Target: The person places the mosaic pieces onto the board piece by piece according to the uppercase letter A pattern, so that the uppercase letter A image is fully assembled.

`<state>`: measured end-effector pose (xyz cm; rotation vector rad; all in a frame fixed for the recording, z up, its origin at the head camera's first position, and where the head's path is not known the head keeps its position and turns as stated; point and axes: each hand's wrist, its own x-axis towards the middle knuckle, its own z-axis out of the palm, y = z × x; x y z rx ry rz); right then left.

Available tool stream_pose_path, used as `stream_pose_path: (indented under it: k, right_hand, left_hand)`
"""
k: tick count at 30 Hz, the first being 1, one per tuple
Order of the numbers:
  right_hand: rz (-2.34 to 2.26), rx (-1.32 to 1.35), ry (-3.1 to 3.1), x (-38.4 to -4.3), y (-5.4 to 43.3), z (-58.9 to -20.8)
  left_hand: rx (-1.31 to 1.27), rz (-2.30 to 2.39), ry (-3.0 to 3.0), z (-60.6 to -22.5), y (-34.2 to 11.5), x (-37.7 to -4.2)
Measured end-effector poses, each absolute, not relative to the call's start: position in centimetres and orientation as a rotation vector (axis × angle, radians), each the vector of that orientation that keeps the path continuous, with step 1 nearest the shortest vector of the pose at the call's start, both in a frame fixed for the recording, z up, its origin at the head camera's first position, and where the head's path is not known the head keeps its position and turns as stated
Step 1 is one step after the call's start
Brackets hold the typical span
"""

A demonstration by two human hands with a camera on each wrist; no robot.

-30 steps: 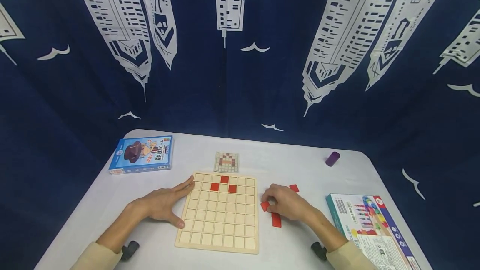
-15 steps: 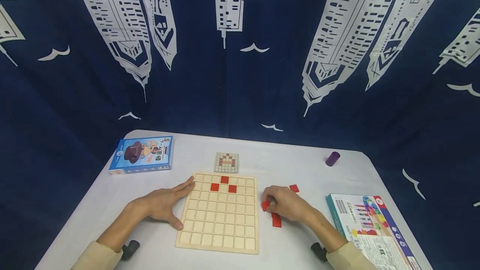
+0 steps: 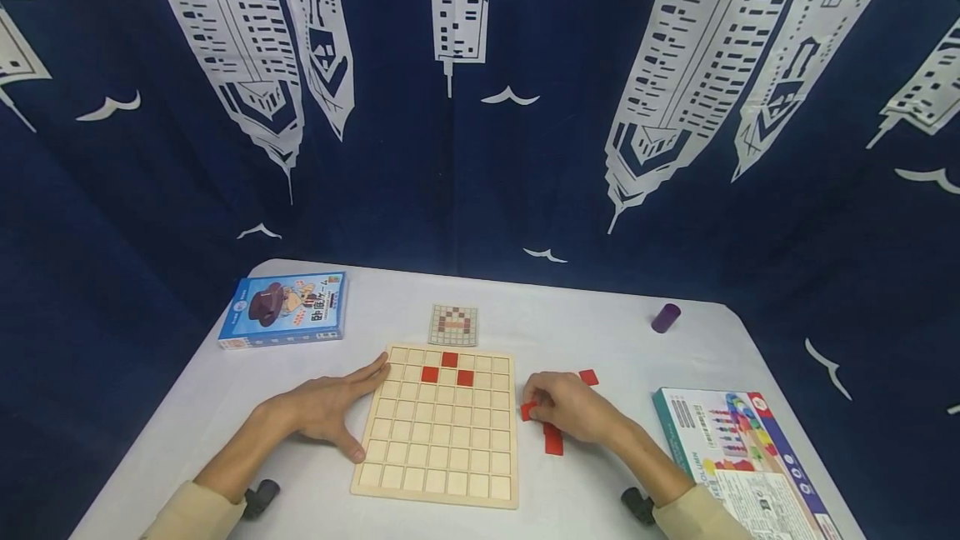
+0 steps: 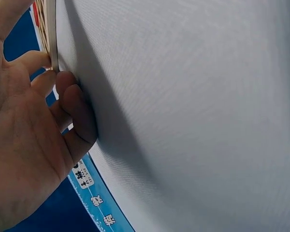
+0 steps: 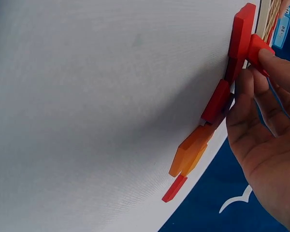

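Note:
A square wooden grid board (image 3: pixel 435 440) lies on the white table, three red tiles set in its upper rows, among them a top one (image 3: pixel 450 360). My left hand (image 3: pixel 326 411) is spread along the board's left edge, fingertips and thumb touching the rim. To the right of the board, my right hand (image 3: pixel 564 407) pinches a red square tile (image 5: pixel 258 50) between thumb and fingers. Loose red tiles (image 3: pixel 553 442) lie beneath and beside that hand. In the right wrist view, orange tiles (image 5: pixel 189 150) also show; from the head they are hidden behind the hand.
A small pattern card (image 3: pixel 453 325) lies just beyond the board. A blue game box (image 3: pixel 283 309) is at back left, a purple cylinder (image 3: pixel 665 317) at back right, and a colourful box (image 3: pixel 742 457) at front right. One red tile (image 3: pixel 588 377) lies past the right hand.
The red tile in my right fingertips has turned and shifted slightly. My left hand and the board stay in place.

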<state>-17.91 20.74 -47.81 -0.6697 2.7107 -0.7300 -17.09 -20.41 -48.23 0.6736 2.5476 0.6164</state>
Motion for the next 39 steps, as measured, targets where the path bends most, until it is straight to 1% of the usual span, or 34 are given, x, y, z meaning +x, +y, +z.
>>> stream_pose_path:
  k: [18, 29, 39]
  right_hand:
    - [-0.946, -0.703, 2.62, -17.9, 20.0, -47.4]
    - [-0.993, -0.677, 2.654, -18.6, 17.7, -47.1]
    - [-1.123, -0.683, 2.578, -19.8, 14.8, -46.8]
  left_hand:
    - [0.672, 0.611, 2.554, -48.3, -20.5, -17.0]
    - [0.668, 0.6, 2.563, -48.3, -20.5, -17.1]
    - [0.67, 0.605, 2.559, -48.3, -20.5, -17.0]
